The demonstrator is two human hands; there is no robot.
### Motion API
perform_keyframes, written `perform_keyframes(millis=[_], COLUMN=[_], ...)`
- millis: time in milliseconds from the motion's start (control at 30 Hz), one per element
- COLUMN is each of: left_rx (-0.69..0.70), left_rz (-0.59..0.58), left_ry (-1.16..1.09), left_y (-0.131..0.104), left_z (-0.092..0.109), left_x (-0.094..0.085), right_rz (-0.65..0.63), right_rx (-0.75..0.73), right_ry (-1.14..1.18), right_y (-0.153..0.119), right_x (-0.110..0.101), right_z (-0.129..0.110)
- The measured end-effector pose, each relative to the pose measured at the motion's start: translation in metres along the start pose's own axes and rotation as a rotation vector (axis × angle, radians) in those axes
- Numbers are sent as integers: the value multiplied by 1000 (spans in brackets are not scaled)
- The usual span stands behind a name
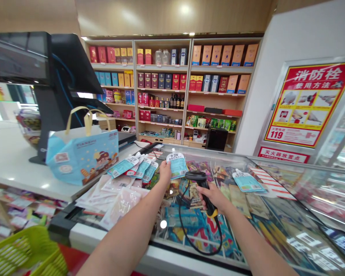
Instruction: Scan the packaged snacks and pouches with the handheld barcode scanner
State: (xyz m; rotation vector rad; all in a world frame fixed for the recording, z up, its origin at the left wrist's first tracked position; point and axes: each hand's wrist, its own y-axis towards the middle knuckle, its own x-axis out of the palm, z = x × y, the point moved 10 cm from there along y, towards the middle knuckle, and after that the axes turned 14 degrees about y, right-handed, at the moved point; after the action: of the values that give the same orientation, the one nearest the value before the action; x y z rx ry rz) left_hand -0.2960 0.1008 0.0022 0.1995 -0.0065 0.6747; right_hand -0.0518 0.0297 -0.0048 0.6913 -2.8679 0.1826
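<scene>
My left hand grips the edge of a blue and white spouted drink pouch, held upright above the glass freezer lid. Fingers of my right hand wrap round the handle of a black and yellow barcode scanner, whose head points left towards the pouch. From the scanner a black cable loops down over the glass. More such pouches lie in an overlapping group left of my left hand. One more pouch lies flat on the glass to the right of the scanner.
White flat packets are piled on the freezer's left end. A blue paper bag stands on the white counter beside a black checkout screen. A green basket is at lower left. Shelves of boxes line the back wall.
</scene>
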Motion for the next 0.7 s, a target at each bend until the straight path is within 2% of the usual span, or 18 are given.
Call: perform_keyframes(millis=[433, 700], left_rx=[18, -26], left_rz=[24, 2], left_ry=[6, -42], left_y=[-5, -5], left_z=[7, -1], left_x=[-4, -1], right_rz=[12, 22], right_rx=[41, 22], right_ry=[-24, 25], right_y=[0, -2], right_x=[0, 3], right_z=[4, -3])
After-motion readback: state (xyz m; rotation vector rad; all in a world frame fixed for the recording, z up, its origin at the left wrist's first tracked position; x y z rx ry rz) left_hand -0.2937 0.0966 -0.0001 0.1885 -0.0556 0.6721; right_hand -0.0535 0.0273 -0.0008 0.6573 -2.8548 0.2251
